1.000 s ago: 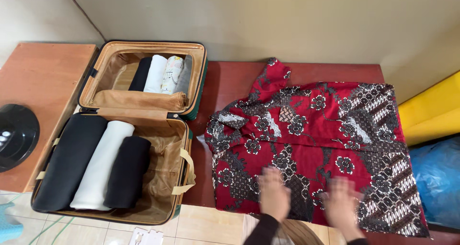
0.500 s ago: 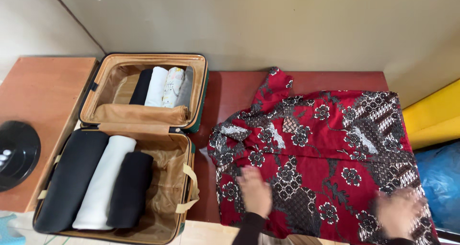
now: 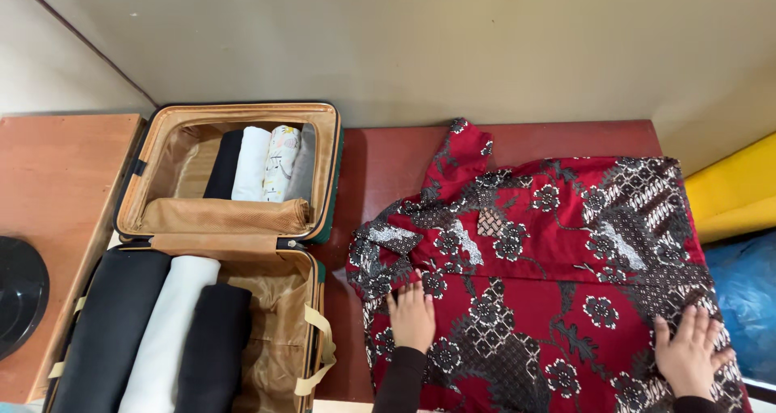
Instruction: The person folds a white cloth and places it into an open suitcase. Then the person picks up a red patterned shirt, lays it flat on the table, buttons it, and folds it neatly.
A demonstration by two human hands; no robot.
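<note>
head view: a red patterned shirt (image 3: pixel 550 267) with dark and white flower motifs lies spread on a dark red table (image 3: pixel 388 150), against the wall. its collar end points to the left and one sleeve sticks up toward the wall. the left hand (image 3: pixel 412 318) lies flat on the left part of the shirt, fingers straight and close together, palm down. the right hand (image 3: pixel 687 350) lies flat near the right lower edge of the cloth, fingers a little spread. neither hand pinches anything; both only press on the fabric.

left of the table an open suitcase (image 3: pixel 319 179) stands with its lid part toward the wall. in the lid part there are rolled clothes (image 3: pixel 259 164), dark, white and printed ones, side by side behind a brown mesh pocket. in the lower part lie a black roll (image 3: pixel 113 332), a white roll (image 3: pixel 166 332) and a second black roll (image 3: pixel 214 344), touching each other, with free space to their right. a round black object (image 3: pixel 18 292) sits on a lighter wooden surface at the far left; what it is i cannot tell, it is cut off by the frame. a yellow thing (image 3: pixel 731 187) and blue plastic (image 3: pixel 744 300) are at the right.

the shirt looks thin, light and soft, so it will wrinkle and slide easily on the smooth table. i judge that the hem, the side seams or the shoulders are the good places to take hold of it, with both hands.
</note>
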